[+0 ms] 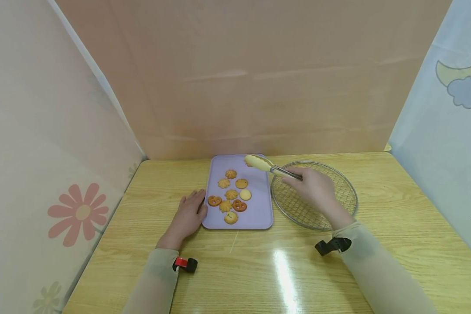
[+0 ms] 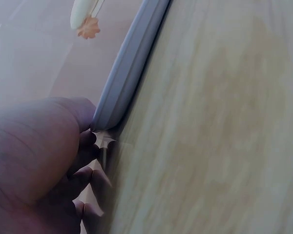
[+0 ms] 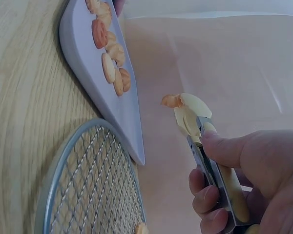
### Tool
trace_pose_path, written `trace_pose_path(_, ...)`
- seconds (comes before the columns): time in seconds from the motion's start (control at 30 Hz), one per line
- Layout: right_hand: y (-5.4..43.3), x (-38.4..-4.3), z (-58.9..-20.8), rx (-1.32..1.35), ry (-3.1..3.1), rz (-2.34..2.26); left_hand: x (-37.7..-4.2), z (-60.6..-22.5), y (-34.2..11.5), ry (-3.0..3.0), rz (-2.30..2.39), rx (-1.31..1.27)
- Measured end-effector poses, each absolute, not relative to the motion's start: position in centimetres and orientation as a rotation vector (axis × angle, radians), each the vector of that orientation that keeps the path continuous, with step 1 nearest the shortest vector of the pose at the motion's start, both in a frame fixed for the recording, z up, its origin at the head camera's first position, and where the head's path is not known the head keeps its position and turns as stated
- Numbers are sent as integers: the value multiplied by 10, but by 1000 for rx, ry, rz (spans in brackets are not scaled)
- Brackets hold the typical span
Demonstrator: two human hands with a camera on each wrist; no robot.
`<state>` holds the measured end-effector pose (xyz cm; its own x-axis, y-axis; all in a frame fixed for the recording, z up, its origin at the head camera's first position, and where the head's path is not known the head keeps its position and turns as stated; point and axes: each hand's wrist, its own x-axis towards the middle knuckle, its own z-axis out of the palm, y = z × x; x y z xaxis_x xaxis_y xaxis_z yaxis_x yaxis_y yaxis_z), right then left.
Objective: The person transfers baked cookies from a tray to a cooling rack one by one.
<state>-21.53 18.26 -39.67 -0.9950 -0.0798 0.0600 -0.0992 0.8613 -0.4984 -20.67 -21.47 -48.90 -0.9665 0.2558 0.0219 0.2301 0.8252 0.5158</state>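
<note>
My right hand (image 1: 314, 185) grips a pair of metal tongs (image 3: 219, 183) with cream-coloured tips. Between those tips is a flower-shaped cookie (image 3: 171, 101), raised over the far end of a lilac tray (image 1: 259, 218). My left hand (image 1: 188, 213) rests on the table beside the tray, its thumb (image 2: 85, 112) against the tray's left edge. Several cookies lie on the tray: two pretzel-shaped ones, including this pretzel cookie (image 1: 239, 206), flower-shaped ones, a pale round cookie (image 1: 245, 194) and a brown round cookie (image 1: 241, 183).
A round wire mesh rack (image 1: 294, 209) stands right of the tray, partly under my right forearm. One cookie (image 3: 141, 228) shows on the mesh near its far rim. A brown paper backdrop (image 1: 259, 87) closes off the wooden table (image 1: 235, 270) behind, with patterned cloth at both sides.
</note>
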Motion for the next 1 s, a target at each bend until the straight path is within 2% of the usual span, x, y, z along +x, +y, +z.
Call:
trace_pose_path(0.47,217,-198,-403,74,-3021,832,-204,-487,-213,2985,868,424)
trace_pose_path(0.8,236,-187,-405,36,-3009,834,-215,-515,-223,3014,965,485)
trace_pose_path(1.0,250,-185,-408,23,-3036,811,-216,-517,-224,3013,957,491)
